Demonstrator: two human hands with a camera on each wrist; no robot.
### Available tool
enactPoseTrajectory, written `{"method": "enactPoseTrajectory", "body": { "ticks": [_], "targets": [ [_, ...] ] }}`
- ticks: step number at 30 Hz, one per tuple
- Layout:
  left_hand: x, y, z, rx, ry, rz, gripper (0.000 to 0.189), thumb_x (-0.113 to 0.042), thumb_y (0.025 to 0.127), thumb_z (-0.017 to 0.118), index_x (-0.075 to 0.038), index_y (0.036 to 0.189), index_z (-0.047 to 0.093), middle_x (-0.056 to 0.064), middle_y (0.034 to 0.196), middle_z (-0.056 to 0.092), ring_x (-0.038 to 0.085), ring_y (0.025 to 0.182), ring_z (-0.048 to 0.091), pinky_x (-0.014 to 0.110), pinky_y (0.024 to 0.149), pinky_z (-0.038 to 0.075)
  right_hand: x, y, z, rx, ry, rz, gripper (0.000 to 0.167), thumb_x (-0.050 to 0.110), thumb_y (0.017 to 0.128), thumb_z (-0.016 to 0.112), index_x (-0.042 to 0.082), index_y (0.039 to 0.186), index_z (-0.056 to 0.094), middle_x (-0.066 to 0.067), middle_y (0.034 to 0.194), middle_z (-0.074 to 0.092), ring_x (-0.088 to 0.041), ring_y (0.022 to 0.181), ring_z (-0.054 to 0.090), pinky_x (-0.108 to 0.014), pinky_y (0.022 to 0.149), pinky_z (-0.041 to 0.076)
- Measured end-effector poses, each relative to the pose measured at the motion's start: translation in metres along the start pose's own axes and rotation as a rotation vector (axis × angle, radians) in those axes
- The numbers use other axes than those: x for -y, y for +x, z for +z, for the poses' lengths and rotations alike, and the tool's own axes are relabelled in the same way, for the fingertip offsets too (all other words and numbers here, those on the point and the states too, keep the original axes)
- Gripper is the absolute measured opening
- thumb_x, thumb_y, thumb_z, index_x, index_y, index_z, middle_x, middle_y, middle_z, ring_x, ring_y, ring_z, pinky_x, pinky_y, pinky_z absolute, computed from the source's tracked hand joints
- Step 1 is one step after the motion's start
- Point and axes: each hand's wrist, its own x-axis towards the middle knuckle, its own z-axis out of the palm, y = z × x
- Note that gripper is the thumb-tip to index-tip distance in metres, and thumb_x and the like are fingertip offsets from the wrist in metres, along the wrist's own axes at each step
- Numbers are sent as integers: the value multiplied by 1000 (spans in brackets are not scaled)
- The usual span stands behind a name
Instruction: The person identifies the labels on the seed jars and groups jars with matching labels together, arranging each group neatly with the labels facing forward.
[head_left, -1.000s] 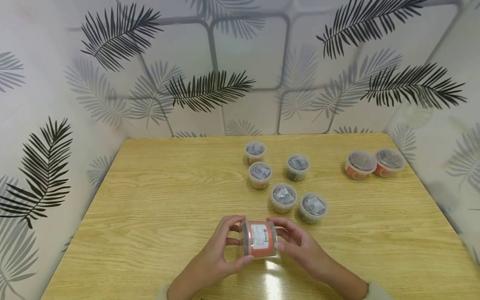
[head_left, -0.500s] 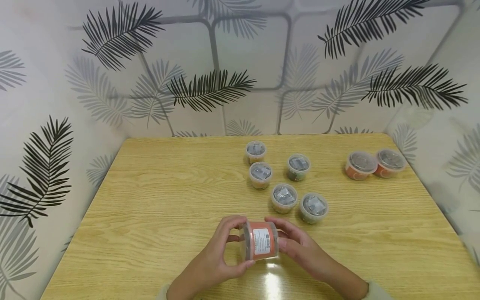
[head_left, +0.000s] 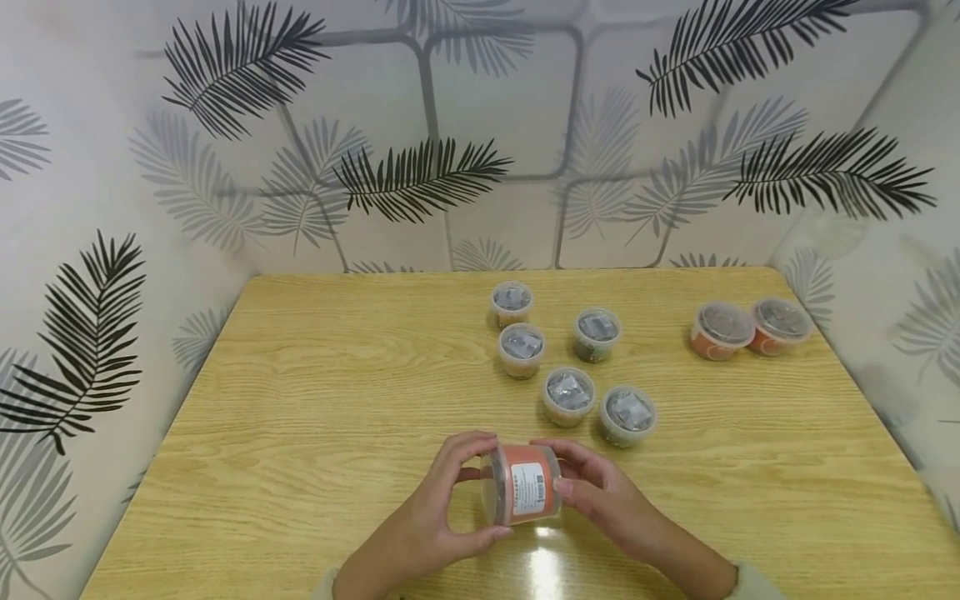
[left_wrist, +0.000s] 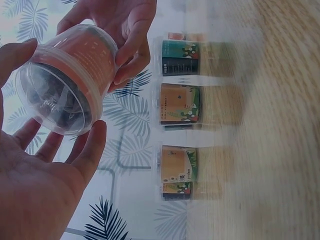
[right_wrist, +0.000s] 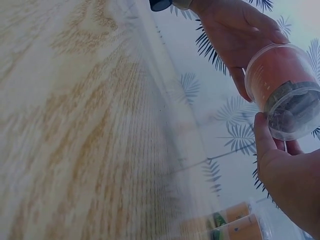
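Note:
In the head view, a clear plastic tub with an orange wrapper [head_left: 528, 482] lies on its side between the two hands above the table. A white barcode label [head_left: 528, 488] on it faces up. My left hand [head_left: 442, 508] grips the tub's left end, thumb below and fingers over the top. My right hand [head_left: 611, 500] holds the other end between thumb and fingers. Through the lid [left_wrist: 55, 100] in the left wrist view, a dark packet shows inside. The tub [right_wrist: 282, 75] also appears between both hands in the right wrist view.
Several small lidded cups stand beyond the hands, among them a cup [head_left: 567, 397] and a cup [head_left: 627, 415] nearest the right hand. Two larger orange tubs, one tub [head_left: 720, 331] beside another tub [head_left: 780, 325], stand at the far right. A patterned wall [head_left: 495, 225] borders the wooden table [head_left: 322, 375].
The tub has tilted and turned slightly, moving a little right and toward the person; its label has shifted right and lower. Both hands keep holding it. The other tubs stay put.

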Motion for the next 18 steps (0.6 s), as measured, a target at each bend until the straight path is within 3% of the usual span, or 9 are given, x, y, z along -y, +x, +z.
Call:
{"method": "enactPoseTrajectory", "body": {
  "ticks": [5, 13, 18],
  "targets": [
    [-1, 0, 0, 7, -25, -29, 82, -25, 81, 73, -14, 143, 20, 1, 144, 23, 23, 128, 32, 36, 97, 43, -2, 0, 0, -33, -26, -22, 47, 8, 96, 45, -3, 139, 31, -13, 135, 43, -25, 122, 44, -35, 97, 42],
    [1, -2, 1, -5, -118, -237, 77, -26, 87, 67, -23, 144, 16, -2, 143, 23, 21, 123, 35, 38, 96, 43, -5, 1, 1, -73, -74, -98, 49, 1, 92, 50, -2, 138, 34, -16, 139, 37, -22, 124, 43, -34, 97, 42],
    [5, -1, 2, -4, -132, -247, 76, -22, 88, 66, -23, 145, 15, 1, 144, 21, 22, 122, 36, 33, 94, 45, -6, 3, 2, -65, -74, -171, 50, -4, 89, 53, -5, 136, 35, -16, 136, 40, -23, 122, 44, -35, 98, 41]
  ]
}}
